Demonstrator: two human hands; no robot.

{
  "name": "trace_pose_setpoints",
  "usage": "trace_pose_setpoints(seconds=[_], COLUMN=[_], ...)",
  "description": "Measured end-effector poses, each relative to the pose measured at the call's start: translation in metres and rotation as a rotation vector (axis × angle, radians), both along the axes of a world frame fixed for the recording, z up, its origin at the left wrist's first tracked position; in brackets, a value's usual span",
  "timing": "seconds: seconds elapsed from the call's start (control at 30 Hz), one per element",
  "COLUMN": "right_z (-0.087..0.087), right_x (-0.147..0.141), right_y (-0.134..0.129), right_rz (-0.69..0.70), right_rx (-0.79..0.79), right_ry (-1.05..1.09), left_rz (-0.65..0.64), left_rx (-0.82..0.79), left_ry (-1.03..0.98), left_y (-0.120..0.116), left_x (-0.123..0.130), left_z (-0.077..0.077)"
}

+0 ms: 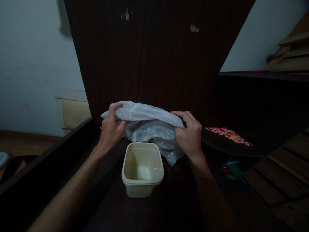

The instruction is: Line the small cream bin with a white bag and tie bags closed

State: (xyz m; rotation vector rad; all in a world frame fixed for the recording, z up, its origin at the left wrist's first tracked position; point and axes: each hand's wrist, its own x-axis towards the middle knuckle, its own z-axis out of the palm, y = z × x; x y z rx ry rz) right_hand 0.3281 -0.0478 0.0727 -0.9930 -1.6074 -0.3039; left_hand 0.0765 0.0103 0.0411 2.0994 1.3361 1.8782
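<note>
A crumpled, whitish translucent plastic bag (147,114) stretches between my two hands behind the container. My left hand (112,125) pinches its left end between thumb and fingers. At the right end, my right hand (189,130) grips the bag's edge with the thumb below and fingers on top. The lower part of the bag hangs in folds and touches the dark surface. In front of it stands a cream plastic container (142,190), upright, with no lid on and nothing visible inside. Neither hand touches the container.
A dark wooden panel (149,58) rises behind the bag. On a dark shelf to the right lies a pile of small pink, yellow and orange pieces (228,134). Below it are a few green and red items (233,170). A raised dark edge (48,161) runs along the left.
</note>
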Motion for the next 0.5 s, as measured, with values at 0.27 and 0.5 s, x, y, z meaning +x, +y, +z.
trace_pose_setpoints(seconds=[0.27,0.5], right_z=[0.024,0.050], right_x=[0.000,0.007], right_y=[-0.005,-0.020], right_rz=[0.449,0.690], right_rx=[-0.356,-0.459], right_ry=[0.377,0.574], left_rz=[0.018,0.116], left_rx=[0.145,0.306], left_ry=[-0.033,0.085], left_y=[-0.013,-0.042], left_x=[-0.013,-0.030], left_z=[0.024,0.052])
